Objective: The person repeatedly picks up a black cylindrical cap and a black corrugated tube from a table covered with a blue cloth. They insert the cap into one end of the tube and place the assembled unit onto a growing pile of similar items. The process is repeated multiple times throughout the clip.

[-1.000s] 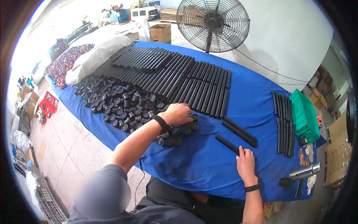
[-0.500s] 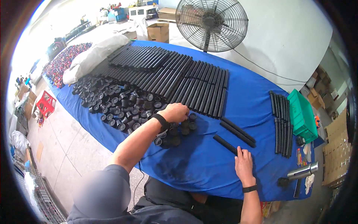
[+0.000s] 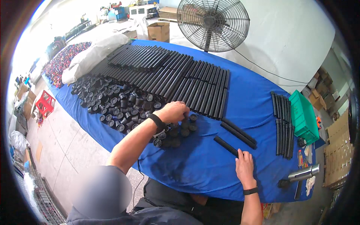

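My left hand (image 3: 173, 112) is at the right edge of a heap of short round black caps (image 3: 116, 108). Its fingers curl downward, closed on a black cap (image 3: 185, 123) that they partly cover. My right hand (image 3: 245, 167) holds the near end of a black tube (image 3: 226, 146) that lies slanted on the blue cloth (image 3: 202, 165). Just beyond it, two more black tubes (image 3: 239, 133) lie side by side. Long rows of black tubes (image 3: 202, 88) cover the cloth behind the caps.
Ribbed black pieces (image 3: 284, 125) lie in a bundle beside a green crate (image 3: 303, 116) at the right. A metal flask (image 3: 303, 173) rests near the right edge. A large fan (image 3: 213, 22) stands behind the table; a white sack (image 3: 95, 56) lies far left.
My left hand has shifted very slightly left and up at the edge of the cap heap. The right hand stays on the tube, almost unmoved.
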`<state>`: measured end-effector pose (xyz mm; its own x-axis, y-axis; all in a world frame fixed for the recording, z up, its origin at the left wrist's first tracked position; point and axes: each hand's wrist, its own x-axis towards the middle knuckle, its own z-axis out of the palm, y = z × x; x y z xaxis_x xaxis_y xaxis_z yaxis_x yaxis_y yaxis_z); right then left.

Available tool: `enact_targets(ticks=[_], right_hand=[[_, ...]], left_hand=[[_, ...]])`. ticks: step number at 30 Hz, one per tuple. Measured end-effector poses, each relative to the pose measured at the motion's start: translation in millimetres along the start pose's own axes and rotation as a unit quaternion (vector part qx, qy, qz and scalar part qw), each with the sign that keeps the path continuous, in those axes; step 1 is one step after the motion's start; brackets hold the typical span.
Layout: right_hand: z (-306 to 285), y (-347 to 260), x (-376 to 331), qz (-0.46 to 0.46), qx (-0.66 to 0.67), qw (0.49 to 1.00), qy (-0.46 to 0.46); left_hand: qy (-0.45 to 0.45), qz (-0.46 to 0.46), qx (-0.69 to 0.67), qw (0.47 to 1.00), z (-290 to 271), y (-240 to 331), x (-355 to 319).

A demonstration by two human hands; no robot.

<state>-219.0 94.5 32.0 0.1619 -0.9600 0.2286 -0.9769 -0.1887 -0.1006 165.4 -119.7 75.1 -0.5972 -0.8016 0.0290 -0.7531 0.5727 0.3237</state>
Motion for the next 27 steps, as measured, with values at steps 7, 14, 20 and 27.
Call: enact_targets(ticks=[7,14,20,27], right_hand=[[1,5,-1,-0.003,0.008,1.0,0.007],[-25,-3,-23,0.029,0.052,0.998,-0.014],[-48,5,-66,0.279,0.197,0.94,0.017],[-59,-4,-96,0.287,0.29,0.913,-0.003]], left_hand=[[0.183,0.119,-0.208,0.954,-50,60,-19],[-0.252,0.19,-0.732,0.604,32,177,-22],[-0.366,0.05,-0.844,0.388,135,226,2],[-0.311,0.096,-0.836,0.442,146,219,19]])
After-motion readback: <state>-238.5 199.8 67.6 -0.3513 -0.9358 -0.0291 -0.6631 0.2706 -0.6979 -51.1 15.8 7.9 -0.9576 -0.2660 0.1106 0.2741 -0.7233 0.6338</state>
